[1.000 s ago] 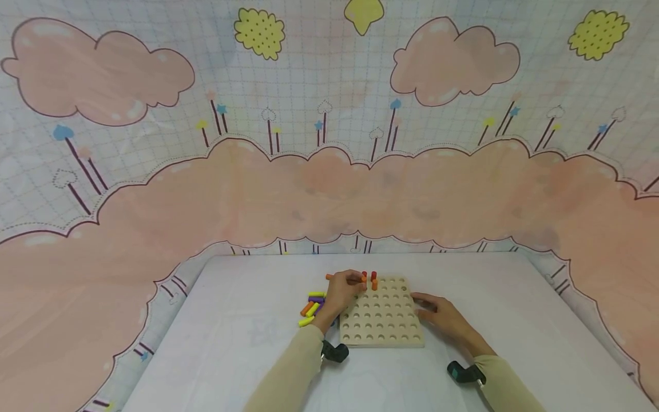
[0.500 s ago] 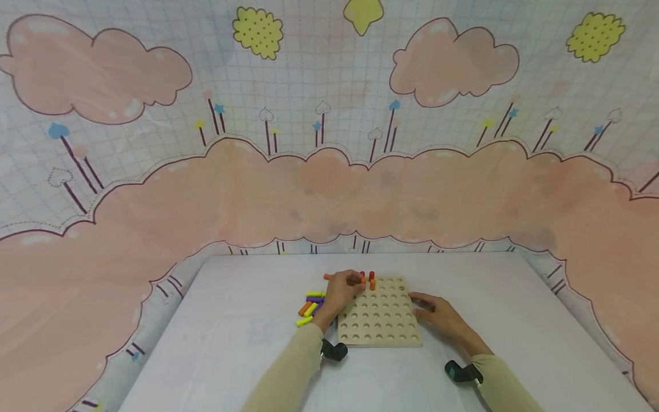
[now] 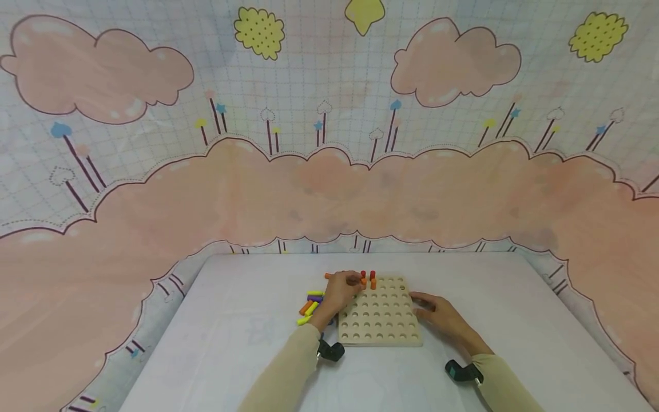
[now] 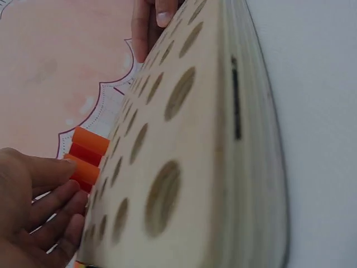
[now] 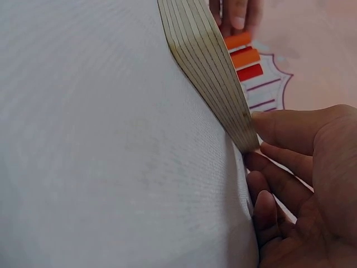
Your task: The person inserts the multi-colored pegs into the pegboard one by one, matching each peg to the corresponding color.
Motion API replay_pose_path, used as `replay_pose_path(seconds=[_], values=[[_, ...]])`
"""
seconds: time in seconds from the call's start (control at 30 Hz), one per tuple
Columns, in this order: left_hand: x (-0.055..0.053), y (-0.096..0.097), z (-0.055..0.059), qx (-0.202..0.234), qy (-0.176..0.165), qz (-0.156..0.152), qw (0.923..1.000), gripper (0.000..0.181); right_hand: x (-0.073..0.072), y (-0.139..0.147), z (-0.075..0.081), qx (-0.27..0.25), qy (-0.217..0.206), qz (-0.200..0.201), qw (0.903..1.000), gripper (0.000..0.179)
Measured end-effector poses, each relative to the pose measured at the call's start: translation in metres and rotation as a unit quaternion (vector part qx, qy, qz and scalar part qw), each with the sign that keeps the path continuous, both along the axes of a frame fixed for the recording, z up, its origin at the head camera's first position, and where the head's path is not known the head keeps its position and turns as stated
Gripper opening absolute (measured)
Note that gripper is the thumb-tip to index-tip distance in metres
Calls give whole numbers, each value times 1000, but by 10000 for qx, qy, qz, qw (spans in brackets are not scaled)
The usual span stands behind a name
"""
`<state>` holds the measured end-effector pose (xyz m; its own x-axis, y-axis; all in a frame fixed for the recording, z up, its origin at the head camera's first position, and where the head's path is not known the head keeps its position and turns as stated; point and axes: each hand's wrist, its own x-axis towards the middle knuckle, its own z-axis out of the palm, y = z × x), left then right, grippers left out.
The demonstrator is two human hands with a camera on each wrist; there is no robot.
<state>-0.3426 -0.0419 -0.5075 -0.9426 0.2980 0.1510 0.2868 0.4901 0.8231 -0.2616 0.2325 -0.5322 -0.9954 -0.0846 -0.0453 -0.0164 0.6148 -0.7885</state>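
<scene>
A square wooden pegboard (image 3: 381,320) with rows of round holes lies on the table. Two red pegs (image 3: 373,275) stand in its far row, with two orange pegs (image 3: 373,284) just in front of them. My left hand (image 3: 341,290) is at the board's far left, its thumb tip right at the left orange peg (image 4: 85,170) in the left wrist view. Along the board's right edge, my right hand (image 3: 437,315) rests with its thumb and fingertips against the side (image 5: 240,120). The left hand and wrist hide some of the board's left side.
Loose yellow, purple and orange pegs (image 3: 307,308) lie left of the board, partly behind my left forearm. Another orange peg (image 3: 328,276) lies beyond the left hand. A patterned cloth backdrop (image 3: 329,194) rises behind the white table (image 3: 231,320).
The left orange peg, pinched between my left fingertips before, now stands in its hole with the fingers slightly back from it. My right hand stays at the board's edge.
</scene>
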Motion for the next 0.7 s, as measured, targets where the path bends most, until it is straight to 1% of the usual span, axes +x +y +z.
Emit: replay_pose_path(seconds=[0.1, 0.17, 0.33, 0.43, 0.5, 0.57, 0.67, 0.7], values=[[1, -3, 5, -67, 7, -75, 9999, 23, 0, 0, 0, 18, 40, -8, 10000, 48], [2, -6, 11, 41, 41, -111, 9999, 22, 1, 0, 0, 44, 69, -2, 10000, 48], [2, -15, 30, 448, 380, -41, 9983, 19, 3, -2, 1, 49, 25, -32, 10000, 48], [-1, -23, 40, 459, 590, 14, 9972, 19, 3, -3, 3, 40, -1, -56, 10000, 48], [-5, -29, 44, 433, 668, 38, 9968, 20, 4, -4, 4, 58, 18, -54, 10000, 48], [-9, -35, 45, 423, 727, 67, 9964, 21, 4, -4, 3, 87, 26, -66, 9999, 48], [-13, -45, 44, 409, 739, 128, 9963, 22, 4, -4, 1, 97, 3, -95, 9999, 48], [-14, -48, 44, 411, 691, 152, 9966, 22, 4, -3, 1, 88, -21, -121, 9999, 48]])
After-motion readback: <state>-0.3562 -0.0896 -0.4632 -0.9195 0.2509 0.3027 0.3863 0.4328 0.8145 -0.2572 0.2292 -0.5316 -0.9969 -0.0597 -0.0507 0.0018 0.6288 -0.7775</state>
